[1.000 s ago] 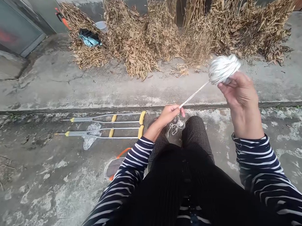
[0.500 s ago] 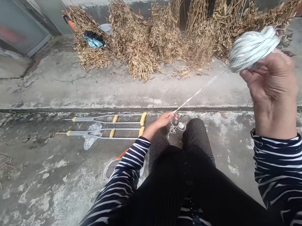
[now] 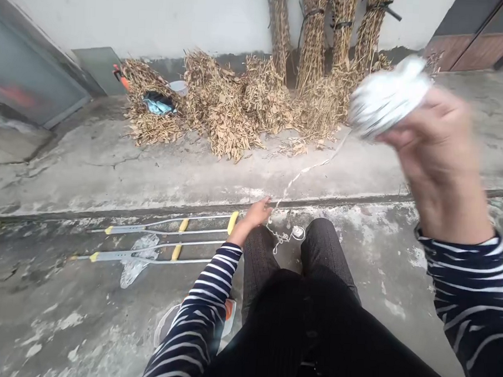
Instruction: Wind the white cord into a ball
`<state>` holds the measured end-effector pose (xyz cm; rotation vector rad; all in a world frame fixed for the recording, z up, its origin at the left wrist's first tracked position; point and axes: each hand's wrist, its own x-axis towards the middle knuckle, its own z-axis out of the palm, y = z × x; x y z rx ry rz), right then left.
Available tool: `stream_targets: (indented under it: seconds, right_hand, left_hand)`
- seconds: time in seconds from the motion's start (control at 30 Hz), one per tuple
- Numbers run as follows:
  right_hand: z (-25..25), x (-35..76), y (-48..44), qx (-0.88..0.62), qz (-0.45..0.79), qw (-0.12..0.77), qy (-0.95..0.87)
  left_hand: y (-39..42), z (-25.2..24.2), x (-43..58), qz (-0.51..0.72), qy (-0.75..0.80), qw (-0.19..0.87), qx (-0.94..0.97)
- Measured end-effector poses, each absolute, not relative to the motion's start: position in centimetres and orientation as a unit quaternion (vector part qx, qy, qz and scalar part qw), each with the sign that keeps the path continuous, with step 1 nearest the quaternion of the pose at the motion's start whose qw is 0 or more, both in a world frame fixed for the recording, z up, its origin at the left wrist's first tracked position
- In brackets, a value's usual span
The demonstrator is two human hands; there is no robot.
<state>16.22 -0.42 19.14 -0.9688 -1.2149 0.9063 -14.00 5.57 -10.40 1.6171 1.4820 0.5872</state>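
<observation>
This seems to be an outdoor yard beside a house, perhaps a rural one. The ground [image 3: 74, 336] is worn, stained concrete, and a low concrete ledge [image 3: 185, 183] runs along a white wall [image 3: 150, 17]. Tied bundles of dry stalks [image 3: 312, 41] lean against this wall, with loose dry plants [image 3: 230, 112] lying below. A brown and grey door [image 3: 476, 48] stands at the right.

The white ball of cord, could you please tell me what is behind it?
Dried stalks and grey concrete show past its edges; whatever the white ball and right hand directly cover cannot be seen.
</observation>
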Motion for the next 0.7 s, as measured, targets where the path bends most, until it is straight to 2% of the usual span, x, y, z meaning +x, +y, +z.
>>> stream_targets:
  seconds: [0.03, 0.17, 0.27, 0.43, 0.53, 0.7]
  right_hand:
    - [18.2, 15.3, -0.4, -0.432, 0.385, 0.617, -0.533]
    - [14.0, 12.4, 0.9, -0.442, 0.531, 0.535, -0.487]
    - [11.5, 11.6, 1.7, -0.432, 0.562, 0.538, -0.457]
    - [10.1, 12.2, 1.6, -0.414, 0.556, 0.552, -0.463]
    - [10.1, 13.2, 1.5, -0.435, 0.523, 0.597, -0.425]
    - [9.4, 14.5, 1.7, -0.451, 0.522, 0.612, -0.387]
  left_hand:
    - [5.9, -9.4, -13.3, 0.256, 0.572, 0.425, 0.653]
    - [6.4, -4.3, -8.6, 0.401, 0.423, 0.484, 0.652]
    - [5.9, -1.3, -5.0, 0.460, 0.392, 0.497, 0.623]
    - [4.2, 0.0, -2.7, 0.467, 0.394, 0.489, 0.622]
    - [3.1, -0.4, -3.1, 0.455, 0.375, 0.515, 0.623]
    - [1.7, -1.5, -4.0, 0.418, 0.370, 0.539, 0.631]
